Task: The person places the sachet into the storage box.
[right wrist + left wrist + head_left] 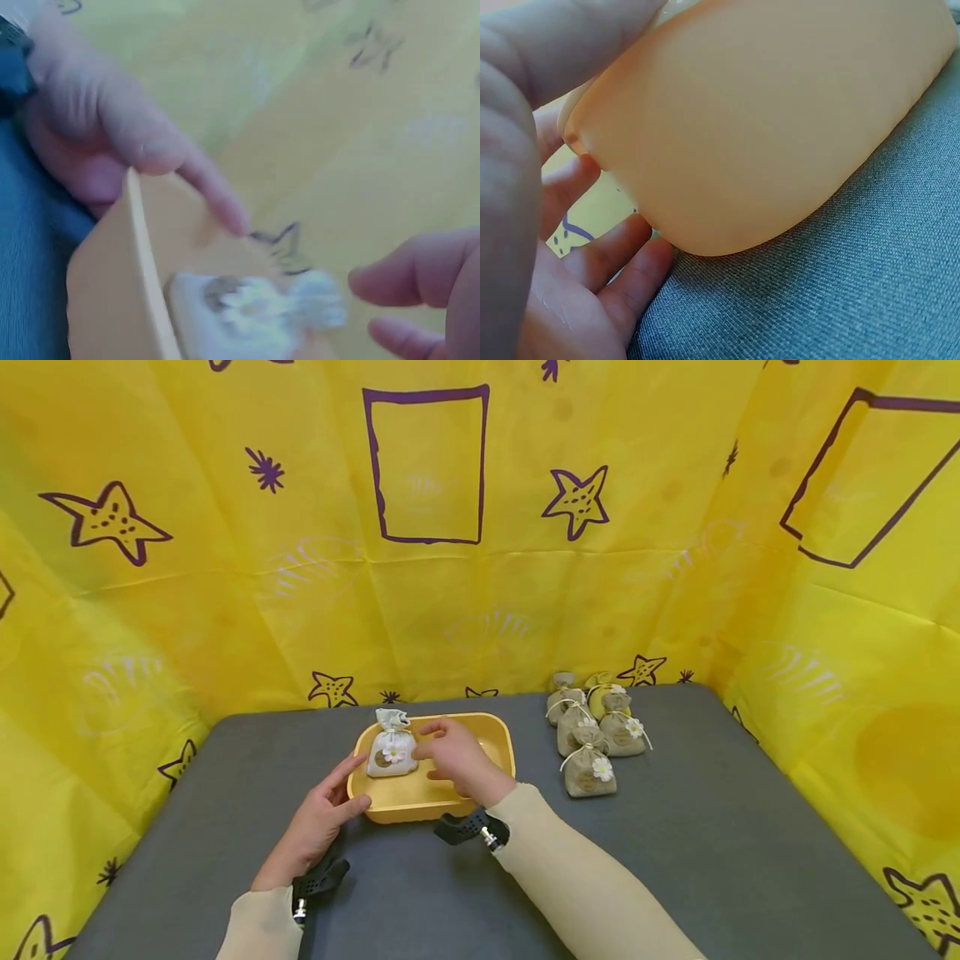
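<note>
L hand (318, 818) is gripping tray (408, 813) at L; R hand (453, 756) is hovering over it, empty, fingers apart, nr white bag (392, 752) sitting inside at L end. R wrist (491, 786) is blocking pt of its near side. On tbl (675, 860) to R, 4 tan bags (581, 778) are partly hiding yellow bag (597, 702).

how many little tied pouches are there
6: a white pouch in the tray; the others clustered right of it on the table: front pouch, middle pouch, right pouch, back-left pouch, yellow pouch. More may be hidden behind them.
</note>
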`<act>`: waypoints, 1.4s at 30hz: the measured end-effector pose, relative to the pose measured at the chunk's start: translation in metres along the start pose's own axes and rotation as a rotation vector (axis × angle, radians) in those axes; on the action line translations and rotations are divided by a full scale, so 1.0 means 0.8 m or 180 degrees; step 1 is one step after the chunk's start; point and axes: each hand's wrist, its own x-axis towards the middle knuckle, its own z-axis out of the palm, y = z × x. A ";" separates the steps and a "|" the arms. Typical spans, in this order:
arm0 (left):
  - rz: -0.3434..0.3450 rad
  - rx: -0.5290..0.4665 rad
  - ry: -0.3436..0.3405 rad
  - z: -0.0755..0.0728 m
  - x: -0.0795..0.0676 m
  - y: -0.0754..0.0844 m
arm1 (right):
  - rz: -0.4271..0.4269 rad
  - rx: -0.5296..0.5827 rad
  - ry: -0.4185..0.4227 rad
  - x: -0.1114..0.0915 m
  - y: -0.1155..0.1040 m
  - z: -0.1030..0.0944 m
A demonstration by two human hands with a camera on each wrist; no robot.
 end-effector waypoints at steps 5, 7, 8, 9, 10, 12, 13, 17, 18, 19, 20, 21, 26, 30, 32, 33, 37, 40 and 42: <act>-0.0055 0.0048 0.0003 0.000 -0.001 0.004 | -0.0666 0.0164 -0.0161 -0.044 -0.004 -0.056; -0.0062 0.0062 0.0008 -0.001 -0.002 0.004 | -0.0862 0.0417 -0.0227 -0.057 -0.001 -0.082; -0.0071 0.0066 0.0006 -0.001 -0.002 0.004 | -0.0919 0.0551 -0.0224 -0.063 0.002 -0.095; -0.0082 0.0069 0.0003 -0.001 -0.002 0.004 | -0.0959 0.0688 -0.0210 -0.068 0.006 -0.109; -0.0094 0.0075 0.0003 -0.001 -0.002 0.004 | -0.0984 0.0820 -0.0192 -0.073 0.010 -0.123; -0.0107 0.0085 0.0002 0.000 -0.002 0.003 | -0.0987 0.1001 -0.0109 -0.081 0.018 -0.151; -0.0114 0.0091 0.0003 0.000 -0.001 0.003 | -0.0968 0.1050 -0.0063 -0.086 0.022 -0.165; -0.0128 0.0100 -0.0001 0.001 0.000 0.001 | -0.0885 0.1221 0.0038 -0.101 0.040 -0.221; -0.0125 0.0098 0.0004 0.001 0.000 0.000 | -0.0880 0.1257 0.0040 -0.104 0.045 -0.234; -0.0115 0.0085 0.0003 0.001 0.000 0.000 | -0.0879 0.1292 0.0030 -0.108 0.051 -0.247; -0.0105 0.0072 0.0004 0.001 0.001 -0.001 | -0.0877 0.1330 0.0028 -0.111 0.056 -0.258; -0.0092 0.0065 0.0011 0.001 0.001 -0.001 | -0.0896 0.1332 0.0029 -0.114 0.061 -0.269; -0.0012 0.0018 0.0026 0.001 0.002 -0.003 | -0.0964 0.1190 0.0115 -0.128 0.082 -0.310; 0.0007 0.0015 0.0024 0.000 0.002 -0.003 | -0.0812 0.0911 0.0208 -0.133 0.097 -0.323; -0.0006 0.0029 0.0026 0.000 0.001 -0.003 | -0.0707 0.0715 0.0191 -0.133 0.105 -0.326; -0.0013 0.0037 0.0029 0.000 0.001 -0.002 | -0.0668 0.0627 0.0164 -0.131 0.110 -0.327; -0.0048 0.0070 0.0030 0.000 0.000 -0.002 | -0.0582 0.0485 0.0059 -0.124 0.125 -0.330; -0.0050 0.0073 0.0018 0.000 0.000 -0.001 | -0.0541 0.0476 0.0050 -0.116 0.130 -0.331; -0.0060 0.0080 0.0013 0.001 0.000 0.001 | -0.0507 0.0403 0.0047 -0.111 0.132 -0.332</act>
